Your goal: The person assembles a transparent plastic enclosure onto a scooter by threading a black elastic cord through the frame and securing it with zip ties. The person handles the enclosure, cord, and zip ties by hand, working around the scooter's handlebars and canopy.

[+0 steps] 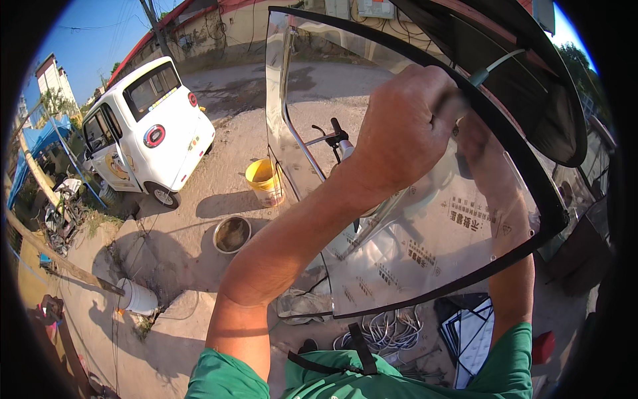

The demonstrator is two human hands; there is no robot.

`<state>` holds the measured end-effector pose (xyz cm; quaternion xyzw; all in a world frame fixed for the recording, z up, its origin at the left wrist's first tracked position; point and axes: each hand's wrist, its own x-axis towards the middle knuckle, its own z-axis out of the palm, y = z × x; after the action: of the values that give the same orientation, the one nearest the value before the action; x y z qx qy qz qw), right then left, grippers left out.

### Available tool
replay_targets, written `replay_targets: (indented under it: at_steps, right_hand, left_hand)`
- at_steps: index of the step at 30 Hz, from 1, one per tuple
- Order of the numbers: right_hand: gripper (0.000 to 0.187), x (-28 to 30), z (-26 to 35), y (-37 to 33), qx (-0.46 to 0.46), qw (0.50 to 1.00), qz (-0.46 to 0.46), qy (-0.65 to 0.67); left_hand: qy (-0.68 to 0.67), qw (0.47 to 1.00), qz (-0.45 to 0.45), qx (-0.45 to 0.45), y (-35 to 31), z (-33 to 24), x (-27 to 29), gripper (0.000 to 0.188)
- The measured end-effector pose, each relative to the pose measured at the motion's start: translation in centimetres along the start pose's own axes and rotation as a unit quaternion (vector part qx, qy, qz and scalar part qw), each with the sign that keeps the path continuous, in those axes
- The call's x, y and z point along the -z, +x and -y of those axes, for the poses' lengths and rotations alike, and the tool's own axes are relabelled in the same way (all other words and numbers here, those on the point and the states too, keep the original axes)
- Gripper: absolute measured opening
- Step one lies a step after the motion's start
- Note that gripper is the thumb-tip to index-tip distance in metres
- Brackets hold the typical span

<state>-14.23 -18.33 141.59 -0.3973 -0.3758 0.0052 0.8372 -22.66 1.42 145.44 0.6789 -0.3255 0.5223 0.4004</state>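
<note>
A large clear plastic panel (399,266) with thick black edging (525,143) stands tilted before me. It has printed marks and a curved outline. My left hand (409,126) is closed in a fist at the edging's upper right stretch; what its fingers hold is hidden. Beside its knuckles, a small teal piece with a pale rod (480,77) juts out over the edging. My right hand (473,136) is behind the panel, near the same stretch. It shows only dimly through the plastic, so its grip is unclear.
A dark canopy (551,100) overhangs the upper right. Handlebars (335,136) show behind the panel. A yellow bucket (264,181), a round basin (232,235) and a white bucket (138,297) stand to the left. Coiled cable (389,331) lies near my feet. Farther off is a white vehicle (149,126).
</note>
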Motion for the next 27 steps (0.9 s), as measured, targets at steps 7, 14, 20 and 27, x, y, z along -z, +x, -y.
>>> replay_targets:
  at_steps: [7,14,20,27]
  right_hand:
    - [0.040,-3.6,0.1,-0.6,-0.033,0.976,-0.116,-0.183]
    - [0.038,-1.2,0.6,-1.3,-0.018,0.991,0.015,-0.129]
    - [0.029,-3.9,0.5,-0.4,-0.044,0.974,-0.164,-0.151]
    - [0.026,-1.1,0.8,0.0,-0.077,0.981,-0.135,-0.118]
  left_hand:
    - [0.049,0.998,-0.022,-0.040,-0.4,0.9,0.0,0.013]
    - [0.013,0.999,-0.018,0.028,-0.8,0.5,-0.4,0.008]
    - [0.029,0.999,-0.034,-0.021,-0.7,1.1,-1.0,0.012]
    - [0.035,0.995,-0.019,-0.089,-0.5,1.4,-0.9,0.016]
